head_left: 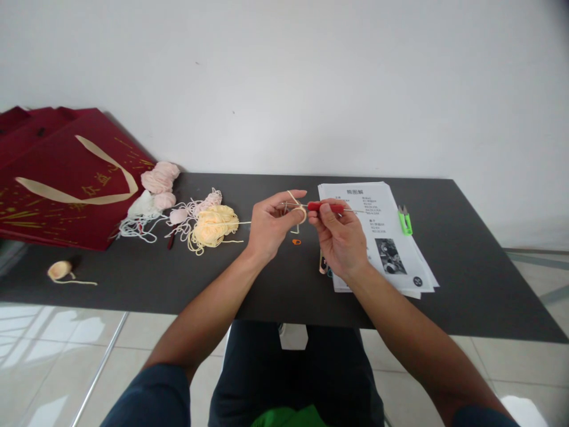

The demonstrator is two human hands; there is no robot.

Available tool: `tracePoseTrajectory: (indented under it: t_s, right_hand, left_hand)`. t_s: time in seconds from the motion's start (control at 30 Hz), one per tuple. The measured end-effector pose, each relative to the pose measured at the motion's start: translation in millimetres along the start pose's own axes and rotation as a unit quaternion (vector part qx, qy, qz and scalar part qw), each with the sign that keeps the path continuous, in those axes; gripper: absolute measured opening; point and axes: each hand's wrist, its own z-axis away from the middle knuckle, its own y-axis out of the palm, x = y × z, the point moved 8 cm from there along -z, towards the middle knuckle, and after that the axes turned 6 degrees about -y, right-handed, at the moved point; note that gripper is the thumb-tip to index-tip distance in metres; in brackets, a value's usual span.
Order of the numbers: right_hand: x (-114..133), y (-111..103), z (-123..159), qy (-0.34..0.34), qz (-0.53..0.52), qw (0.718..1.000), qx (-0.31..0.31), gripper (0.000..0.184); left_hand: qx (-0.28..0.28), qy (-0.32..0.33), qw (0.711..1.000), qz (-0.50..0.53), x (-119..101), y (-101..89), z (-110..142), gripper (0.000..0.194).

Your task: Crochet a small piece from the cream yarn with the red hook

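Observation:
My right hand [342, 237] is closed round the red handle of a crochet hook [316, 206], whose thin metal shaft points left. Facing it, my left hand [274, 222] pinches a loop of pale yellow yarn [303, 214], with a strand raised over the index finger. The hook's tip reaches to the loop between thumb and index finger; whether it passes through I cannot tell. From my left hand the strand runs left to a yellow yarn ball [216, 226] on the table. Below the hands lies a small orange stitch marker [296, 242].
Printed sheets [360, 237] lie under and beyond my right hand, with green thread snips [405, 220] on their right edge. Pink yarn [160, 178], white yarn [141, 214] and dark red gift bags [66, 178] stand left. A small cream crocheted piece [60, 270] sits front left.

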Motion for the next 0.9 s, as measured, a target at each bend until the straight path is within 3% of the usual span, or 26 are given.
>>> tracePoseTrajectory:
  t_s: [0.23, 0.5, 0.9]
  right_hand:
    - [1, -1, 0, 0.002, 0.004, 1.0, 0.0, 0.02]
    - [1, 0, 1, -0.004, 0.016, 1.0, 0.001, 0.017]
    - [18, 3, 1, -0.07, 0.051, 0.996, 0.005, 0.019]
  left_hand:
    - [-0.009, 0.017, 1.0, 0.002, 1, -0.7, 0, 0.027]
    - [-0.017, 0.014, 1.0, 0.0, -2, 0.6, 1, 0.042]
    - [-0.056, 0.067, 0.995, -0.051, -13, -1.8, 7, 0.04]
